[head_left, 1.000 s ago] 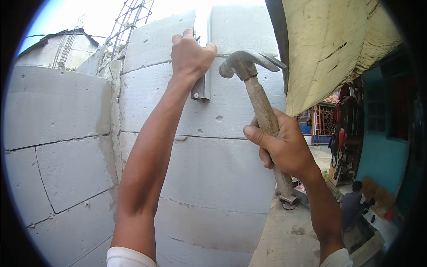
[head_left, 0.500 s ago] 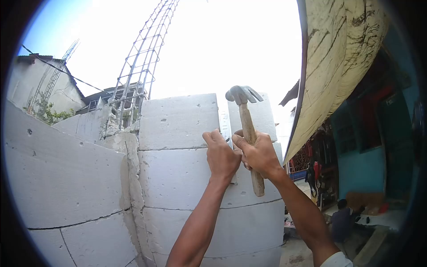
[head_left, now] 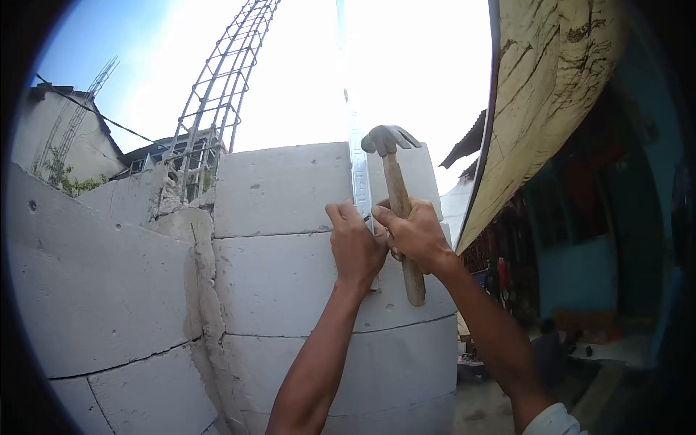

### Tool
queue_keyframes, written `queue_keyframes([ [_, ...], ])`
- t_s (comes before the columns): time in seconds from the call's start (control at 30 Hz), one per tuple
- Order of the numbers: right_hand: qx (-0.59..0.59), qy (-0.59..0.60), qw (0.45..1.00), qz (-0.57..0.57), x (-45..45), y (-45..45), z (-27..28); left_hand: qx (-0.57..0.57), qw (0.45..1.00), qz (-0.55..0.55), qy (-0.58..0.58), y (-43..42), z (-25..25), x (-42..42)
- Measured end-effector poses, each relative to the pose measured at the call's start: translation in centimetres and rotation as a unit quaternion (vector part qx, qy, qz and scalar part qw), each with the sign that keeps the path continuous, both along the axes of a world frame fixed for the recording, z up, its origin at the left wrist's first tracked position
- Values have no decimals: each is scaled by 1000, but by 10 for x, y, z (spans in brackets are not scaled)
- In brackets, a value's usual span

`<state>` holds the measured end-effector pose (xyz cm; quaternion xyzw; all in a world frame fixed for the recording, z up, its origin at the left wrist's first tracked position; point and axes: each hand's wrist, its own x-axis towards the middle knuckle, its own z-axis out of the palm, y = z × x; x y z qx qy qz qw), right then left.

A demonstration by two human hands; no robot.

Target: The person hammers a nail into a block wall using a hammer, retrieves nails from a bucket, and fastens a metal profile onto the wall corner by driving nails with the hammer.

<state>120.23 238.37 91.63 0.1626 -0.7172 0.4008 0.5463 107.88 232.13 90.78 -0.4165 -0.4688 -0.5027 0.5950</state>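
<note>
A long, thin, slotted metal strip stands upright against the wall of pale lightweight blocks, its upper end rising above the top course. My left hand is closed around the strip with its back to me. Beside it, my right hand grips a claw hammer by its wooden handle, the steel head up and the claw pointing right. The right thumb and fingertips come close to the strip. A small dark piece shows between the two hands, too small to name.
Another block wall runs along the left. A rebar cage rises behind the corner. A stained, pale yellowish sheet hangs overhead at right. A person sits low at the far right, near a teal wall.
The view has shifted slightly, and more of the metal strip shows above the blocks. Both hands keep nearly the same hold, with the hammer a little higher in view.
</note>
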Motion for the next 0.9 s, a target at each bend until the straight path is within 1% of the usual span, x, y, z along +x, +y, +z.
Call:
queue_keyframes([
  [0.1, -21, -18, 1000, 0, 1, 1, 2, -4, 1000, -4, -15, -3, -3, 5],
  [0.17, 10, -1, 1000, 7, 1, 4, 5, -11, 999, -16, -27, -2, -1, 6],
  [0.2, 4, -11, 1000, 7, 1, 5, 6, -16, 999, -16, -37, 0, -1, 5],
  [0.27, 19, -2, 1000, -10, 1, 6, 5, 16, 1000, 7, 21, 2, -1, 1],
  [0.3, 25, -1, 1000, -8, 2, 5, 5, 23, 999, 18, 29, 2, -2, 1],
  [0.47, 19, -22, 998, -47, 7, -3, 1, 13, 999, 37, 22, 2, -3, -1],
  [0.53, 50, -27, 996, -70, 7, -2, 3, 23, 997, 55, 41, 0, -3, 2],
  [0.57, 58, -27, 996, -66, 7, -1, 5, -13, 999, 26, -28, -1, -3, 5],
  [0.6, 55, -32, 996, -66, 7, -2, 6, -16, 999, 25, -33, 0, -2, 2],
  [0.67, 83, -53, 990, -105, 8, -4, 7, -1, 999, 43, -3, 2, -2, -2],
  [0.7, 93, -50, 988, -116, 9, -4, 8, -2, 999, 30, -9, -1, -4, 5],
  [0.83, 96, -33, 989, -111, 13, -5, 7, -3, 999, 36, -4, 0, -6, 1],
  [0.87, 94, -35, 989, -110, 15, -4, 7, 14, 998, 53, 26, 2, -5, -3],
  [0.9, 87, -5, 991, -100, 20, -5, 7, 32, 995, 70, 56, 3, -4, -5],
])
